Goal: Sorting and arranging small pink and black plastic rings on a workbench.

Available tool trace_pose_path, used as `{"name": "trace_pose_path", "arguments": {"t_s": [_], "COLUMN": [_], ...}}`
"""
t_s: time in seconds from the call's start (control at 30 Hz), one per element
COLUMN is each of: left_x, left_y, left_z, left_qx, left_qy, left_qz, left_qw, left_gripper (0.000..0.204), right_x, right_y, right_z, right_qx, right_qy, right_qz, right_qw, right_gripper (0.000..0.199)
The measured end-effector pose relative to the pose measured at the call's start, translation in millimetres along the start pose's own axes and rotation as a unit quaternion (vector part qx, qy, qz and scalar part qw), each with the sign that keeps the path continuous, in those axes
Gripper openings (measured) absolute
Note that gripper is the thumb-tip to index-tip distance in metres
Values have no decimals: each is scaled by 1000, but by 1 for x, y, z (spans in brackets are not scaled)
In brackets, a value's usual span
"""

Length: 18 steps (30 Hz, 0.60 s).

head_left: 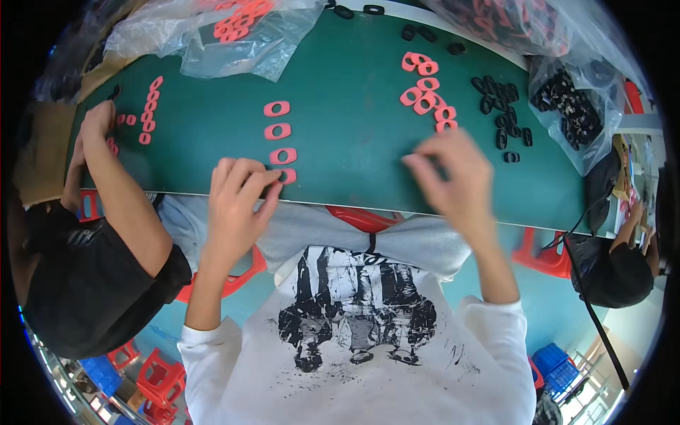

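My left hand [239, 188] pinches the edge of a coral-pink oval ring piece [289, 176], the nearest one in a short column on the green table. Just beyond it lie more pink rings [282, 155] of the same kind, spaced apart and with their holes facing up. My right hand [457, 177] hovers over the table's near part, fingers bent and blurred by motion. Whether anything is between them cannot be made out. Right beyond that hand, a loose pile of pink ring pieces [426, 103] stretches away from me, some overlapping.
Black ring pieces [499, 106] lie scattered right of the pink pile. A clear bag of black parts [570, 110] sits at the right edge. Plastic bags [244, 53] with pink pieces cover the far side. At left, a co-worker's arm [120, 180] reaches beside a row of pink rings [150, 110].
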<state>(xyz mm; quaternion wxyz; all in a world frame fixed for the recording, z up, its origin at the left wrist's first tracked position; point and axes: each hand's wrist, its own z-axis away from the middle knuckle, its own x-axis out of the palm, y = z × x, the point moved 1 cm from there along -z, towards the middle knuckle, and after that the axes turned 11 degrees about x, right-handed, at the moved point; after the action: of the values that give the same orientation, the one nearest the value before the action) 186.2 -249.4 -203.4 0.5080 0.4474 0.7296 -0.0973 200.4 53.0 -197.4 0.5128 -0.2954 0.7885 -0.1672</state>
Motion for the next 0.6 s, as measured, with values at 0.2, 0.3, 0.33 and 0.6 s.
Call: {"name": "trace_pose_path", "arguments": {"t_s": [0.2,0.3,0.33,0.6], "left_x": [0,-2,-3,-8], "left_y": [-13,-14,-13,-10], "left_z": [-10,-6,-4,15], "left_qx": [13,-28,-29,-78], "left_qy": [24,33,34,43], "left_qz": [16,51,49,83], "left_qw": [1000,998,998,993], "left_gripper": [23,29,29,25], "right_x": [-23,-8,0,94], "right_y": [26,16,9,-60], "right_z": [17,12,10,-21], "right_qx": [115,61,39,-187], "right_qy": [-5,-53,-82,-175], "right_qz": [11,-13,-39,-161], "right_qw": [993,997,995,953], "right_gripper": [19,14,15,16]}}
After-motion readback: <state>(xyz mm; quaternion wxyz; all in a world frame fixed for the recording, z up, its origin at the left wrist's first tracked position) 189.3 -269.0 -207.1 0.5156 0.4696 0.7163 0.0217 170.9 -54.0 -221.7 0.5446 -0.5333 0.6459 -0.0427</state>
